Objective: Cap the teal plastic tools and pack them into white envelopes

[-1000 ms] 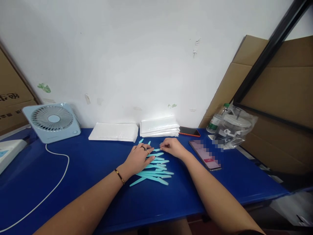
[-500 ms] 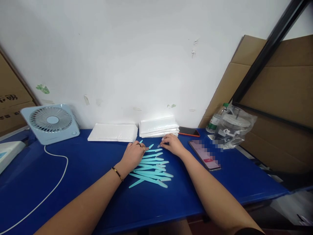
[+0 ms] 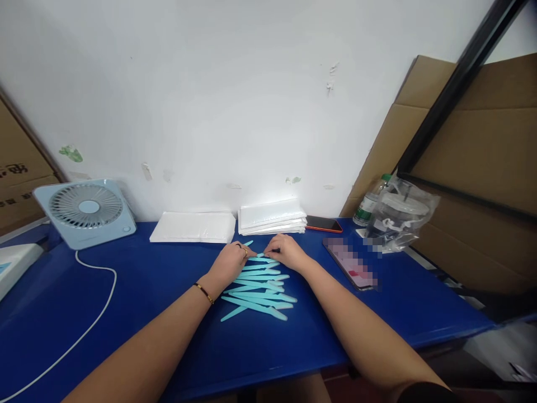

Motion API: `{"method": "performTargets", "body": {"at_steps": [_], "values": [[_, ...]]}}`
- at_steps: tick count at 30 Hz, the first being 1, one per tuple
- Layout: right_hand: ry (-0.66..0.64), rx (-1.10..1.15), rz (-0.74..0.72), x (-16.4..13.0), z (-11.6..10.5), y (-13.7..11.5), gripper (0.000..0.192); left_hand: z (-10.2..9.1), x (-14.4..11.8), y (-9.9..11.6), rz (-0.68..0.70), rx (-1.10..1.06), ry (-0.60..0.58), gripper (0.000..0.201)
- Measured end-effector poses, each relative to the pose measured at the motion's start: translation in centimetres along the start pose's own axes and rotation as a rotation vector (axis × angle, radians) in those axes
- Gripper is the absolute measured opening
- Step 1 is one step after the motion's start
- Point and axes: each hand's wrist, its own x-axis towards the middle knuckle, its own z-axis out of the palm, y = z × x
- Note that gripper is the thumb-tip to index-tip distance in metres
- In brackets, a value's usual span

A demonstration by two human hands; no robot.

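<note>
Head view: both hands meet on the sticks (image 3: 258, 288).
Left hand (image 3: 230, 263): fingers flat on sticks, grip unclear.
Right hand (image 3: 287, 253): fingertips hidden, grip unclear.
Phone (image 3: 350, 263): screen blurred.

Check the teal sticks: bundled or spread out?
Spread out: the teal sticks lie loosely fanned on the blue table, some crossing.

Fan (image 3: 86, 211), phones (image 3: 351, 263), bagged bottle (image 3: 396, 215), white packets (image 3: 272, 216).
</note>
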Motion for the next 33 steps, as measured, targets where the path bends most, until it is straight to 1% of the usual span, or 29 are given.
{"method": "performTargets", "body": {"at_steps": [2, 4, 6, 9, 12, 14, 16, 19, 21, 24, 28, 33], "values": [[0.046, 0.004, 0.028, -0.3, -0.9, 0.5, 0.01, -0.6, -0.1, -0.2, -0.055, 0.019, 0.058, 0.03], [0.138, -0.003, 0.113, -0.9, -2.3, 1.5, 0.012, -1.4, -0.4, -0.8, -0.136, 0.037, 0.107, 0.031], [0.185, -0.004, 0.21, -1.7, -3.5, 2.6, 0.013, -2.1, -0.8, -1.5, -0.207, 0.049, 0.103, 0.03], [0.124, 0.033, 0.305, -2.9, -4.4, 3.7, 0.015, -2.7, -1.2, -2.5, -0.243, 0.048, 0.043, 0.023], [0.023, 0.084, 0.343, -3.2, -4.1, 3.8, 0.017, -2.7, -1.2, -2.8, -0.234, 0.022, 0.003, 0.017], [-0.011, 0.093, 0.336, -3.0, -3.6, 3.6, 0.012, -2.5, -1.1, -2.7, -0.223, 0.009, 0.002, 0.017], [0.015, 0.082, 0.311, -2.6, -2.9, 3.4, 0.008, -2.2, -1.0, -2.5, -0.21, -0.008, 0.011, 0.018], [0.07, 0.077, 0.233, -1.7, -1.8, 3.2, 0.011, -1.4, -0.6, -2.2, -0.177, -0.047, 0.034, 0.021], [0.064, 0.082, 0.176, -1.1, -1.1, 2.8, 0.013, -0.8, -0.2, -1.9, -0.148, -0.074, 0.043, 0.022], [0.048, 0.08, 0.141, -0.4, -0.3, 2.0, 0.014, -0.1, 0.2, -1.4, -0.114, -0.113, 0.041, 0.023], [0.025, 0.12, 0.114, -0.4, -0.3, 1.6, 0.014, 0.2, 0.3, -1.2, -0.114, -0.137, 0.05, 0.023], [0.017, 0.181, 0.159, -1.4, -1.2, 2.4, 0.015, 0.1, 0.1, -1.1, -0.123, -0.166, 0.054, 0.023]]}}
